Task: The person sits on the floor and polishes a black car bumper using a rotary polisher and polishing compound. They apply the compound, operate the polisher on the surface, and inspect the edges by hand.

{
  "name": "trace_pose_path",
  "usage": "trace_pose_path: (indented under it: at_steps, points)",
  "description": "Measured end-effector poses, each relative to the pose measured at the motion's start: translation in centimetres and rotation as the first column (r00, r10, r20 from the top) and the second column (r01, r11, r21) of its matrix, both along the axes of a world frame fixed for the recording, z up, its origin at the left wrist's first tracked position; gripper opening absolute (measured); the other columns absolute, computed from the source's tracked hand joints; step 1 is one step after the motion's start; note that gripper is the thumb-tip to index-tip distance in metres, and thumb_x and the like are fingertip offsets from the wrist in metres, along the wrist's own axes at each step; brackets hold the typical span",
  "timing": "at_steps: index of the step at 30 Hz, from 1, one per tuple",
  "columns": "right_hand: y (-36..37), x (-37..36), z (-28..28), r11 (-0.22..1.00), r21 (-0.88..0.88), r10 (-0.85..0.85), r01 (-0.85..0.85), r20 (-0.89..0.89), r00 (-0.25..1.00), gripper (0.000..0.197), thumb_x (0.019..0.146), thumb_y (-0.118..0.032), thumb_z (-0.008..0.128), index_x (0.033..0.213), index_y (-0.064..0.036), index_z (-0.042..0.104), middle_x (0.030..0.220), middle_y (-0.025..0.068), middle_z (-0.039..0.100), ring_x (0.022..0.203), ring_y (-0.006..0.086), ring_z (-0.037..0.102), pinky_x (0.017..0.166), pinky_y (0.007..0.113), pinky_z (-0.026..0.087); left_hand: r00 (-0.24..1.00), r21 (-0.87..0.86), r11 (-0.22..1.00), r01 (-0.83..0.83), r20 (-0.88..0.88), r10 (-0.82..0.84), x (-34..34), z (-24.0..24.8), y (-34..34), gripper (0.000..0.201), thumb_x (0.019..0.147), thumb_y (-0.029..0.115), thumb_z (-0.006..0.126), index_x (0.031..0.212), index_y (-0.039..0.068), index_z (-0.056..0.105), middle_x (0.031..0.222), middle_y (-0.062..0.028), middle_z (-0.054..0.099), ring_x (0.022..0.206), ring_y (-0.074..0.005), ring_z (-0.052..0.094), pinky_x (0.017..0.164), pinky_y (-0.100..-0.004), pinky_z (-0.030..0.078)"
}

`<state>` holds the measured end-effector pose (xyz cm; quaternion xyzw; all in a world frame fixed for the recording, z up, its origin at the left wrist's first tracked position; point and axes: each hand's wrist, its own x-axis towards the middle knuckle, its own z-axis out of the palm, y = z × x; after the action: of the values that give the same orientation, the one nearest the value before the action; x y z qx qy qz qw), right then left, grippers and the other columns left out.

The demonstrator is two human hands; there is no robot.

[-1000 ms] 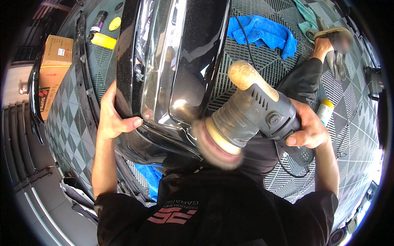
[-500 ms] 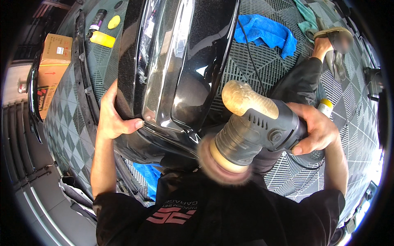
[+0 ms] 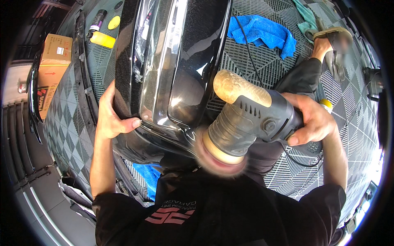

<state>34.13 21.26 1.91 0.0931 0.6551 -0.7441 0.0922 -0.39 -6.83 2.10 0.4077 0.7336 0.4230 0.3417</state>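
A long, glossy black car part, perhaps a grille or bumper piece, rises from my lap toward the top of the view, shiny strips running along it. My left hand grips its left edge near the lower end, thumb on the front face and fingers partly hidden behind. In my right hand is a black electric polisher, held by its rear body. Its worn tan front grip sticks up untouched. The round pad is blurred as if spinning, close to the part's lower right corner; whether they touch I cannot tell.
The polisher's cord runs over grey floor tiles. Blue towels lie beyond the polisher and at lower left. A yellow bottle, dark bottle and yellow pad lie far left. Cardboard boxes and a long black strip stand left.
The polisher and my right hand have shifted slightly left and away from my body. The black part has tipped a little to the left. My left hand keeps its grip.
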Motion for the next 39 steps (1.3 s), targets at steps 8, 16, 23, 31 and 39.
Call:
trace_pose_path:
  at_steps: [8, 16, 23, 31, 39]
  points:
    - [1.3, -0.4, 0.9, 0.999, 0.011, 0.038, -0.038, 0.004, 0.999, 0.071, 0.066, -0.016, 0.086, 0.125, 0.0088, 0.053, 0.106, 0.0097, 0.066, 0.094, 0.0154, 0.061, 0.087, 0.029, 0.049, 0.995, 0.128, 0.990, 0.067, -0.076, -0.057, -1.1, -0.8, -0.7, 0.093, 0.052, 0.026, 0.085, 0.132, -0.006, 0.049, 0.115, -0.0083, 0.063, 0.106, -0.0174, 0.058, 0.099, -0.0298, 0.041]
    - [0.5, -0.2, 0.6, 0.998, 0.055, 0.017, -0.013, -0.081, 0.997, 0.078, 0.064, -0.011, 0.086, 0.130, 0.0088, 0.051, 0.119, 0.0125, 0.063, 0.108, 0.0173, 0.058, 0.098, 0.032, 0.043, 0.999, 0.070, 0.997, 0.037, 0.006, -0.037, -1.1, -0.8, -0.8, 0.098, 0.051, 0.029, 0.085, 0.134, -0.007, 0.048, 0.119, -0.0090, 0.062, 0.109, -0.0187, 0.057, 0.101, -0.0304, 0.040]
    - [0.1, 0.1, -0.2, 0.996, 0.089, 0.026, -0.015, -0.124, 0.992, 0.086, 0.057, -0.009, 0.089, 0.131, 0.0087, 0.051, 0.118, 0.0132, 0.064, 0.109, 0.0187, 0.060, 0.099, 0.032, 0.044, 0.991, 0.052, 0.999, 0.007, 0.135, -0.014, -0.5, -0.4, -0.2, 0.101, 0.050, 0.024, 0.083, 0.139, -0.006, 0.046, 0.122, -0.0100, 0.062, 0.111, -0.0190, 0.058, 0.104, -0.0316, 0.040]
    - [0.6, 0.7, -1.4, 0.996, 0.082, 0.058, -0.046, -0.144, 0.988, 0.086, 0.057, -0.008, 0.089, 0.132, 0.0098, 0.051, 0.119, 0.0135, 0.064, 0.111, 0.0182, 0.059, 0.098, 0.032, 0.044, 0.997, 0.105, 0.993, 0.046, 0.052, -0.052, -0.6, -0.2, 0.0, 0.102, 0.049, 0.025, 0.083, 0.139, -0.007, 0.046, 0.125, -0.0110, 0.061, 0.115, -0.0189, 0.057, 0.105, -0.0319, 0.038]
    - [1.1, 0.3, -1.1, 0.990, 0.050, 0.136, -0.131, -0.127, 0.983, 0.088, 0.056, -0.009, 0.091, 0.132, 0.0107, 0.051, 0.121, 0.0138, 0.064, 0.111, 0.0182, 0.060, 0.099, 0.032, 0.044, 0.999, 0.149, 0.988, 0.048, 0.009, -0.050, -0.8, -0.2, -0.2, 0.108, 0.050, 0.037, 0.089, 0.137, -0.007, 0.043, 0.111, -0.0079, 0.062, 0.095, -0.0156, 0.060, 0.085, -0.0263, 0.045]
